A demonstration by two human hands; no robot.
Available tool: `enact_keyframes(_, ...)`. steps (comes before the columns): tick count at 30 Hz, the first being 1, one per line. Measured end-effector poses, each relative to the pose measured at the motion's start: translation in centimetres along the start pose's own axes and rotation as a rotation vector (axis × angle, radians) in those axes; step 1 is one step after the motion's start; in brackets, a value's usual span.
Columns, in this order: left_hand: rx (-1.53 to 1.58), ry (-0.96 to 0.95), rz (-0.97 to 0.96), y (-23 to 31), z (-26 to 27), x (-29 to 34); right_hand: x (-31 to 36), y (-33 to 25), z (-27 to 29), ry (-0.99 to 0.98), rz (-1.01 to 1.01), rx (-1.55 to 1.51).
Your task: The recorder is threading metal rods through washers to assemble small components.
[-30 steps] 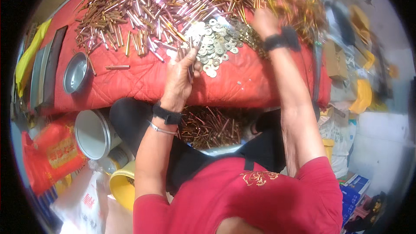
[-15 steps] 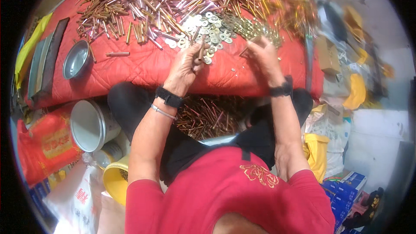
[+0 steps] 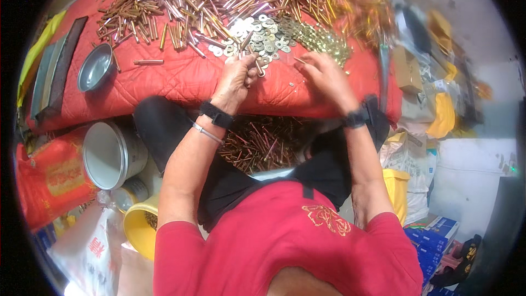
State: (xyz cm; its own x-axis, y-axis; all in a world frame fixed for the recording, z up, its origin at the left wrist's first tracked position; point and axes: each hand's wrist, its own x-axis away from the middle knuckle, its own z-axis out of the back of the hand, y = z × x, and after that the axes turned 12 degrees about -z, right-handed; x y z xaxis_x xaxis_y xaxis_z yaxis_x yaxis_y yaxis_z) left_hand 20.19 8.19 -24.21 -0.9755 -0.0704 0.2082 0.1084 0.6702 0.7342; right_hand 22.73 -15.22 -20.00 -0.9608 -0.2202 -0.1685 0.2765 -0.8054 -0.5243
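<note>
My left hand (image 3: 234,81) is closed round a few bronze-coloured metal bolts (image 3: 246,41), whose ends stick out past the fingers. It hovers at the near edge of a pile of flat round washers (image 3: 271,39). To its right, my right hand (image 3: 329,81) has thumb and fingers pinched together, with a short slim metal piece (image 3: 299,60) at the tips, too small to make out clearly. Beyond that hand lies a heap of small gold-coloured nuts (image 3: 331,44). A large heap of similar metal bolts (image 3: 197,5) spreads across the far side of the red quilted cover (image 3: 181,85).
A metal bowl (image 3: 95,68) and a lone bolt (image 3: 148,62) sit on the cover at left. More bolts (image 3: 263,145) fill a container between my legs. A white bucket (image 3: 104,156) and a yellow bucket (image 3: 141,230) lie tilted at left; blue boxes (image 3: 435,235) stand at lower right.
My right hand has moved slightly left, toward my left hand, and lower, with its fingertips drawn away from the nuts. My left hand keeps its hold on the bolts. The whole view has shifted a little.
</note>
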Motion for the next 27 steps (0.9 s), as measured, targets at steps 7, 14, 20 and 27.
enact_keyframes(7, 0.043, -0.062, 0.041, 0.5, -0.3, 0.3, -2.5, 0.3, -2.4, 0.062, 0.021, 0.170)
enact_keyframes(14, 0.087, -0.109, -0.029, -0.3, 0.1, 0.0, -2.5, -0.4, 0.3, -0.171, 0.113, 0.302)
enact_keyframes(20, 0.026, -0.135, -0.035, 0.1, -0.4, 0.3, -8.3, -2.6, 0.3, -0.612, 0.082, 0.521)
enact_keyframes(27, 0.069, -0.145, -0.050, 0.6, -0.7, 1.0, -3.5, -0.8, 0.9, -0.416, 0.174, 0.355)
